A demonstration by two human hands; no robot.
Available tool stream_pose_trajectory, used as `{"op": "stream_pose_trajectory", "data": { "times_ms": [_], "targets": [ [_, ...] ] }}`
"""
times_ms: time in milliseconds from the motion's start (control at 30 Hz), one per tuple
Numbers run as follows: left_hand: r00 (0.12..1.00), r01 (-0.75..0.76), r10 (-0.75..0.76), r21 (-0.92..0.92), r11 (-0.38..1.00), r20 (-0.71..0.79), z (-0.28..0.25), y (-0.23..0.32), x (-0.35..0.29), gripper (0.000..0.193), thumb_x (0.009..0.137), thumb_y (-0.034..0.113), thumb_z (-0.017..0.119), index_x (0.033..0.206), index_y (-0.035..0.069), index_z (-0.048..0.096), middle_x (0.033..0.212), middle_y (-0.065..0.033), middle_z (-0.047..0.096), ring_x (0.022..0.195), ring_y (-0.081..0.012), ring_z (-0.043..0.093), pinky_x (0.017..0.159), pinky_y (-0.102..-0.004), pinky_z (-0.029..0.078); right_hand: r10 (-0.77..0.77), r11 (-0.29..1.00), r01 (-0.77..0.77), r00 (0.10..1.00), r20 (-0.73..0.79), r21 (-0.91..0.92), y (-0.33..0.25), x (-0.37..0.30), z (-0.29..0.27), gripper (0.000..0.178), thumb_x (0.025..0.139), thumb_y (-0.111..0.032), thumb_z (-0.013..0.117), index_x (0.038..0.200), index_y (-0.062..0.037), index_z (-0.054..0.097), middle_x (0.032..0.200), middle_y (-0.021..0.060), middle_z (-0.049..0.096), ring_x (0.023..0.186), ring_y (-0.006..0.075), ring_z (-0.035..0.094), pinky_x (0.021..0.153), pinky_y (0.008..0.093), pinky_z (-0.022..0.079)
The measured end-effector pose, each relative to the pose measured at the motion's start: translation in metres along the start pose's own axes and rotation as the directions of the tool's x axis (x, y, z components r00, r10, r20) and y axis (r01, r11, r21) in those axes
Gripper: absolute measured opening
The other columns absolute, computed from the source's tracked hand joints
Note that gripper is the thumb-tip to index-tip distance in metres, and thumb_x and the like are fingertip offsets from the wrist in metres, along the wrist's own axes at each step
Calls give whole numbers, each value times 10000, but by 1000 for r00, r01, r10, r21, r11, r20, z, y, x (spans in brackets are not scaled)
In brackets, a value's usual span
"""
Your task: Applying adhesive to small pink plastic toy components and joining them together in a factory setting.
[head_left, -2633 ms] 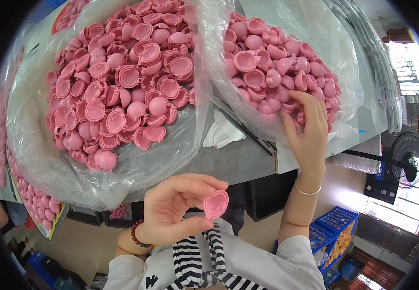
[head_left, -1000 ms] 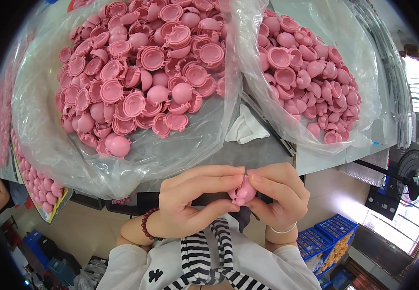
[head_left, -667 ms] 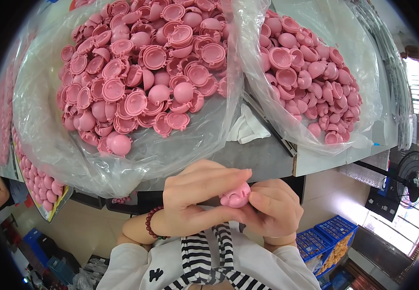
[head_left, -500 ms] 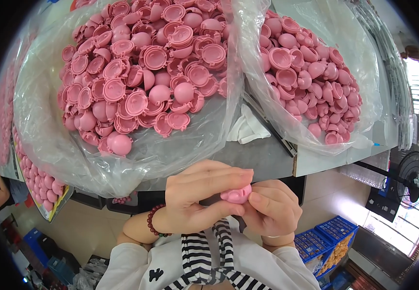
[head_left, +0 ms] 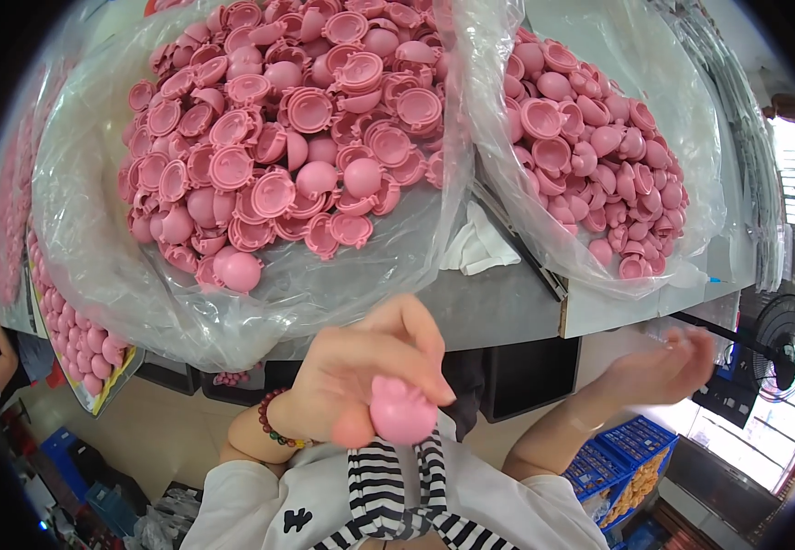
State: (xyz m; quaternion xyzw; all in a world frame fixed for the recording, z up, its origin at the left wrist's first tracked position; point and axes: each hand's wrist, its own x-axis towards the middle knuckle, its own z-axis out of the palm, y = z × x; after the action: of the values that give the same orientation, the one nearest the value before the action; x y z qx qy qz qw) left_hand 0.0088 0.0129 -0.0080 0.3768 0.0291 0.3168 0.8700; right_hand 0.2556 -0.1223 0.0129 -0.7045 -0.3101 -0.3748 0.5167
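Observation:
My left hand (head_left: 370, 367) is closed in front of my chest, thumb and fingers gripping a pink plastic ball (head_left: 404, 411) that has small bumps along its top. Out to the right, away from the ball, my right hand (head_left: 668, 367) is slightly blurred. Its fingers look stretched and loosely curved, and nothing shows in them. Beyond my left hand a clear plastic bag (head_left: 168, 316) lies spread on the table, heaped with pink half-shells (head_left: 274, 192). A second clear bag (head_left: 544, 243) on the right holds smaller-looking pink domed pieces (head_left: 604, 137).
A crumpled white cloth (head_left: 480, 243) and a dark metal strip (head_left: 535, 273) lie between the bags on the grey table (head_left: 452, 316). Below its edge is a black bin (head_left: 530, 380). Blue crates (head_left: 636, 435) and a black fan (head_left: 785, 335) stand at right; pink balls (head_left: 86, 348) fill a tray at left.
My right hand has let go of the pink ball and swung out to the right. My left hand keeps the ball, now lower and further left, turned to show its rounded side.

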Motion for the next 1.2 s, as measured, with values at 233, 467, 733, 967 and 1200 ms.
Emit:
{"op": "stream_pose_trajectory", "data": {
  "times_ms": [233,467,733,967,1200],
  "targets": [
    [934,320,-350,-270,908,-73,14,13,3,536,680,444,686,941,9,513,793,-137,577,670,-198,571,596,-288,475,425,905,-425,900,100,-20,127,29,-4,495,776,-182,634,1148,52,406,965,114,549,870,165,505,789,281,395],
    [967,231,-243,-134,964,-82,10,22,-11,472,686,359,714,903,-33,567,783,-165,600,707,-238,589,613,-323,478,520,803,-390,828,209,-451,134,38,-6,285,823,-245,585,884,33,596,844,82,613,761,120,539,675,224,420],
    [397,356,906,935,-5,-146,-52,114,-89,218,811,143,531,874,-64,543,864,-146,588,821,-212,552,754,-291,428,402,888,-414,910,102,200,45,17,-16,329,865,-139,415,1023,148,449,912,270,577,830,276,582,711,318,473],
    [470,478,883,837,-266,12,-67,159,-75,194,741,0,585,933,-31,585,969,-109,604,890,-165,556,779,-293,427,297,859,-381,915,273,342,15,2,3,374,853,-195,433,1012,144,454,889,270,573,745,275,576,648,318,472],
    [940,224,331,876,-427,-79,-25,98,-18,273,599,79,696,850,48,592,810,-54,555,722,-239,534,646,-329,432,169,830,-358,892,419,428,-15,-20,4,439,818,-324,514,983,83,495,844,230,589,654,223,566,559,270,457]
  ]
}}
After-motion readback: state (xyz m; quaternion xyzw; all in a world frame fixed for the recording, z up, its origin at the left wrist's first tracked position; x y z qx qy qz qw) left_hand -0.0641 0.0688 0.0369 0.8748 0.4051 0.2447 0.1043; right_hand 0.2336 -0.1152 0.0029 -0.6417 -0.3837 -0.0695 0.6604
